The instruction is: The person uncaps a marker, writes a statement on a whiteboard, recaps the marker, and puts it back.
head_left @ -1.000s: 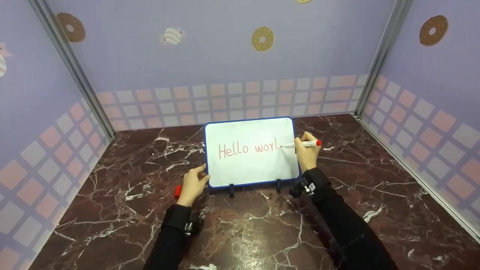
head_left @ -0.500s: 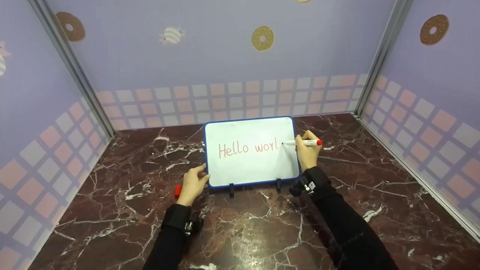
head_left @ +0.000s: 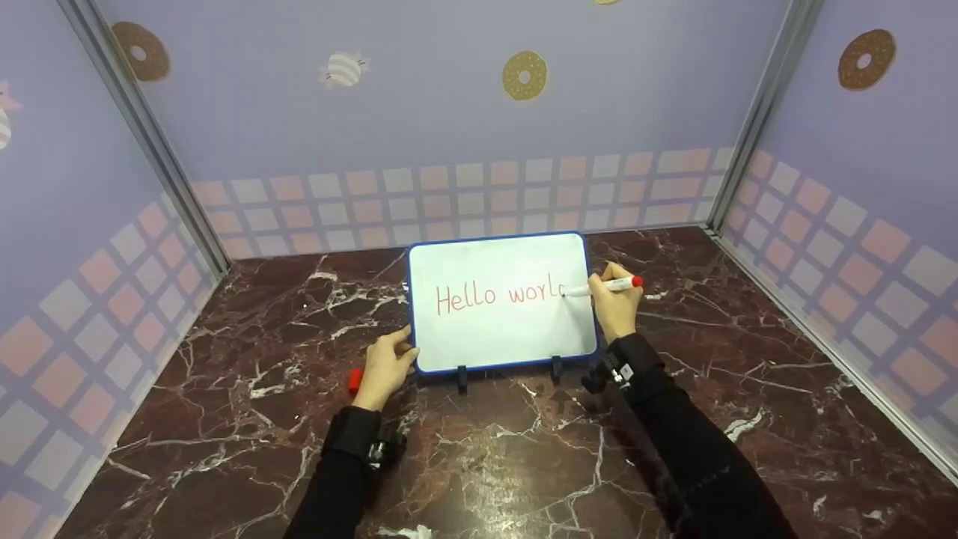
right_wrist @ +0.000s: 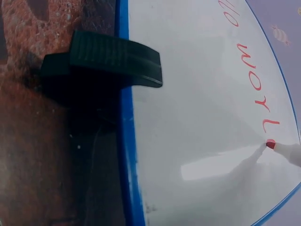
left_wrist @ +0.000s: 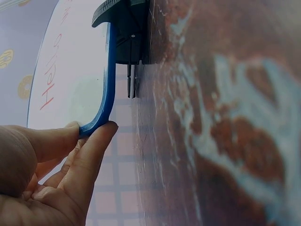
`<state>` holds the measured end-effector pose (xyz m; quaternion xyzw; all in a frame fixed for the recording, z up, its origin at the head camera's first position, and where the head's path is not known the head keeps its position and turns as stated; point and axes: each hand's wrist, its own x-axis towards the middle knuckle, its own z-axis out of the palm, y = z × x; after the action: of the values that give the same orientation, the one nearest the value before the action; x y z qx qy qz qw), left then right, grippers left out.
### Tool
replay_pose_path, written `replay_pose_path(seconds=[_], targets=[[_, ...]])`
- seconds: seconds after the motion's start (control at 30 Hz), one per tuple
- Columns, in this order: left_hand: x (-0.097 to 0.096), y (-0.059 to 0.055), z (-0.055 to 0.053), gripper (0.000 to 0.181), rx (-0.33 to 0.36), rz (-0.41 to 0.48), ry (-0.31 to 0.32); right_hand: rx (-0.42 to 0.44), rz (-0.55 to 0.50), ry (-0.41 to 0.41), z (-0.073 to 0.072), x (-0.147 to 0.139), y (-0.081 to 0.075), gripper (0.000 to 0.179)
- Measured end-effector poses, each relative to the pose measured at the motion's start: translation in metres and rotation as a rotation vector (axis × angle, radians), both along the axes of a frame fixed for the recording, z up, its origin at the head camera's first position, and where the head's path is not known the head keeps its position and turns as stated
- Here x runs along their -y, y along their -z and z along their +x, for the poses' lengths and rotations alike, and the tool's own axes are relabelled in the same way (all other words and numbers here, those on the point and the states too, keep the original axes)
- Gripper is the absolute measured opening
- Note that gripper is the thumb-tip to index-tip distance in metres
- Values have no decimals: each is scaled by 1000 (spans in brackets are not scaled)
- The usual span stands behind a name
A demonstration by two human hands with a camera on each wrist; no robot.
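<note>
A whiteboard (head_left: 501, 337) with a blue frame stands tilted back on black stand clips (head_left: 462, 379). Red handwriting (head_left: 498, 296) across it reads "Hello worl", followed by a small curved stroke. My left hand (head_left: 385, 370) pinches the board's lower left edge; in the left wrist view the thumb is on the front face and fingers (left_wrist: 87, 165) are behind the corner. My right hand (head_left: 616, 303) grips a white marker (head_left: 620, 284) with a red end. In the right wrist view the marker's red tip (right_wrist: 271, 145) is at the board just after the "l".
A red marker cap (head_left: 355, 382) lies on the dark marbled table (head_left: 479, 464), left of my left hand. Patterned panels (head_left: 434, 112) enclose the table at the back and both sides. One clip (right_wrist: 113, 59) grips the board's lower edge close to my right hand.
The marker tip lifted slightly right after the "l", then came down and left. A small curved red stroke now shows beside the "l". My left hand stays in place on the board.
</note>
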<state>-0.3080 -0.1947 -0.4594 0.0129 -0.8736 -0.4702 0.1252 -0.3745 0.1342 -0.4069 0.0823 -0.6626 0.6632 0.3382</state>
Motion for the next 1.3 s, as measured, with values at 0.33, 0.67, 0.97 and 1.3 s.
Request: replay_pose_path(seconds=[0.33,0.67,0.97,1.3], targets=[[-1,1,1,45,20,9,-13,9,-23,67,-4,1,-5,28],[-1,1,0,45,2,-1,13,-18,-158,-24,-13,2,-5,30],[-1,1,1,46,15,-2,11,-10,-126,-15,-10,-1,-3,28],[0,0,0,47,20,-10,-8,-1,-41,-19,-4,-3,0,28]])
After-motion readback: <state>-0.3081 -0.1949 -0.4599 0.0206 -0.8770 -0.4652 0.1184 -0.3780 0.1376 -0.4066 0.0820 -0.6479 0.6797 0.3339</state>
